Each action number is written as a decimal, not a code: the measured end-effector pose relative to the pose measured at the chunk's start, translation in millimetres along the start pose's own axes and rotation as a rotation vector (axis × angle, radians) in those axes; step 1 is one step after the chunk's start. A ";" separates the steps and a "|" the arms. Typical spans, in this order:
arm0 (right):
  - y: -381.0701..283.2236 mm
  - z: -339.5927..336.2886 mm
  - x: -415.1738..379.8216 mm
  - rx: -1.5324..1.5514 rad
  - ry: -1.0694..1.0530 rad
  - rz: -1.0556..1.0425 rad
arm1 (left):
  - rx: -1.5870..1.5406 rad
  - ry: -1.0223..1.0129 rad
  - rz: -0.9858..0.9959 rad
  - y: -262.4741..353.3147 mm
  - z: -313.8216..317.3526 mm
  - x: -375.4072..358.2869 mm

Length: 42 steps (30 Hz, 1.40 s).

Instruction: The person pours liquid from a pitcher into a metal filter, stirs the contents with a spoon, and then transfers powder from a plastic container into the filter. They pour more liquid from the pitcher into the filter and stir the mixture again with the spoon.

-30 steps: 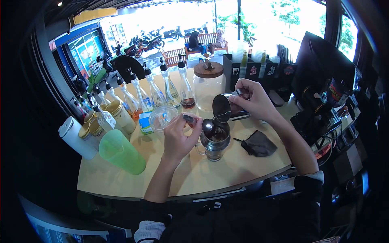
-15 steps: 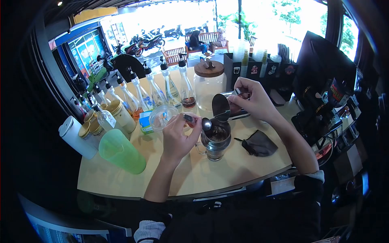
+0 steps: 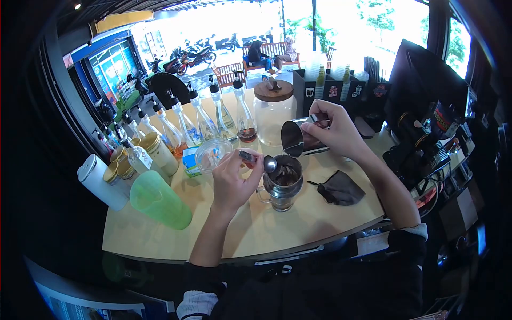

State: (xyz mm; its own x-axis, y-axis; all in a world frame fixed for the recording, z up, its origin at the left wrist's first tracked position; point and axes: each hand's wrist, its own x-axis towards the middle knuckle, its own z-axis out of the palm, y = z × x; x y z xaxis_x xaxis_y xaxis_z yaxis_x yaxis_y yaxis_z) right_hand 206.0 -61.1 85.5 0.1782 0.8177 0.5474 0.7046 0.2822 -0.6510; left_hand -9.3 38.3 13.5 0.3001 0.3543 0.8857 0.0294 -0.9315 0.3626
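My left hand (image 3: pixel 234 176) is closed on a metal spoon (image 3: pixel 270 164), whose round bowl hangs by the left rim of a metal cup. That cup (image 3: pixel 283 188) stands upright on the counter with dark contents and a glass handle at its left. My right hand (image 3: pixel 333 128) grips a shiny metal pitcher (image 3: pixel 305 137) by its handle. The pitcher is tilted left, its mouth just above the cup, with a thin stream or thin metal edge between them; I cannot tell which. A dark cloth pouch (image 3: pixel 341 188) lies right of the cup.
Pump bottles (image 3: pixel 226 117) line the counter's (image 3: pixel 256 240) back edge beside a wooden-lidded glass jar (image 3: pixel 274 114). A green jug (image 3: pixel 160 200), a white canister (image 3: pixel 101 180) and a clear plastic cup (image 3: pixel 213 154) stand left. A dark machine (image 3: pixel 421 149) is at right. Two people sit outside.
The pitcher in my right hand has tipped a little and moved slightly up and left. My left hand and the spoon have shifted slightly left.
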 end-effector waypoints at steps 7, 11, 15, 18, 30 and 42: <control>-16.9 -7.7 -7.7 0.086 -0.025 0.101 | 0.035 -0.005 0.007 4.9 -3.2 0.8; -17.4 -11.1 -10.6 0.096 -0.034 0.100 | 0.023 0.005 0.006 3.0 -2.9 -0.2; -20.6 -10.7 -12.6 0.147 -0.039 0.119 | 0.031 0.006 0.012 2.2 -2.6 -1.6; -19.8 -7.9 -11.6 0.101 -0.051 0.088 | 0.015 0.004 -0.010 3.2 -2.4 -2.3; -15.0 8.0 -3.9 0.035 -0.016 -0.003 | 0.009 -0.019 -0.001 6.1 -0.4 -1.9; -12.5 2.3 -6.7 0.144 0.007 0.091 | 0.034 -0.025 0.028 3.2 1.0 -4.2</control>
State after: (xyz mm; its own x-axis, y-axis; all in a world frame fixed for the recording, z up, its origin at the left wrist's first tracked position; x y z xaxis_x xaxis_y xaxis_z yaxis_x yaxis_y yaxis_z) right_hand 194.4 -69.0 88.8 0.2419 0.8399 0.4858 0.5799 0.2763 -0.7664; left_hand -9.5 33.7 10.6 0.3253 0.3266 0.8874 0.0532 -0.9433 0.3276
